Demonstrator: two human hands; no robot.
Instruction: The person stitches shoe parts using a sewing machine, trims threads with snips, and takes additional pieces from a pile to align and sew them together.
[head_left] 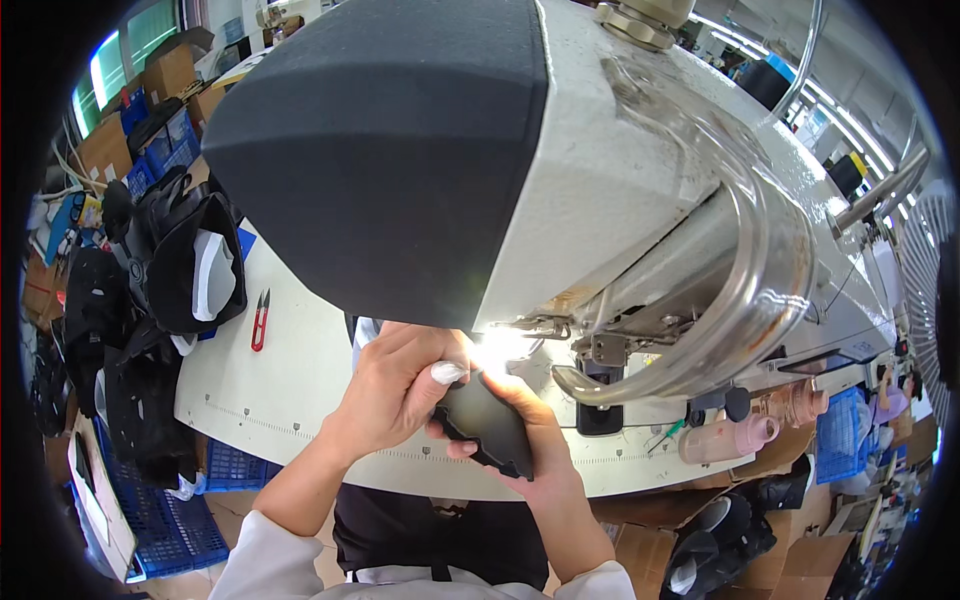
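Both my hands hold a dark, curved piece of padded-looking material [490, 420] under the head of a sewing machine [400, 160]. My left hand [395, 385] pinches its left edge; a white wrapping covers the thumb tip. My right hand [545, 430] is wrapped round the right side, its palm beneath the piece. A ragged black edge runs along the near left side of the piece. Bright lamp glare hides the far fingertips and the upper end of the piece. The presser foot and needle area [605, 350] lies just right of my hands.
Red-handled thread snips [261, 322] lie on the white table [310, 400] at left. Piled black sewn pieces [190, 260] crowd the left edge, above blue crates [170, 525]. A pink bottle [728, 438] stands at right. A clear curved guard [770, 270] fronts the machine; cardboard boxes [640, 555] sit below.
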